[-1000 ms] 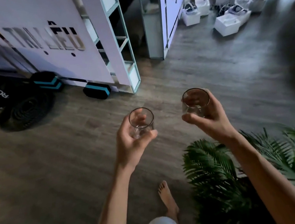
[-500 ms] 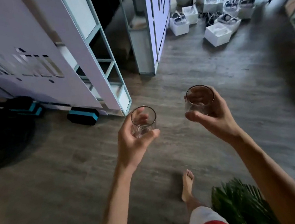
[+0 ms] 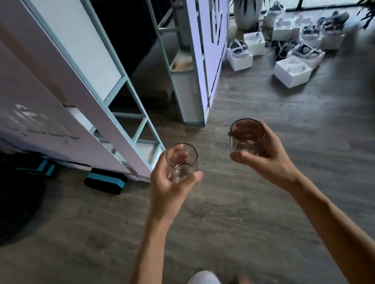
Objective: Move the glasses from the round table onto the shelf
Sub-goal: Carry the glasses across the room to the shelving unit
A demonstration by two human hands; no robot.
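Since earlier frame, white framed panel [image 3: 115, 118] and white boxes [image 3: 292, 71] loom nearer, larger in view. Wood floor [image 3: 240, 218] below. Left hand [image 3: 171, 187]: fingers curled round left glass [image 3: 181, 162], upright, mid-air. Right hand [image 3: 266, 162]: fingers wrap right glass [image 3: 248, 137], upright, apart from other.

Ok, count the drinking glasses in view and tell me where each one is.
2. The left-hand glass is gripped by the left hand, the right-hand glass by the right hand, both upright above the floor. More may sit outside the frame.
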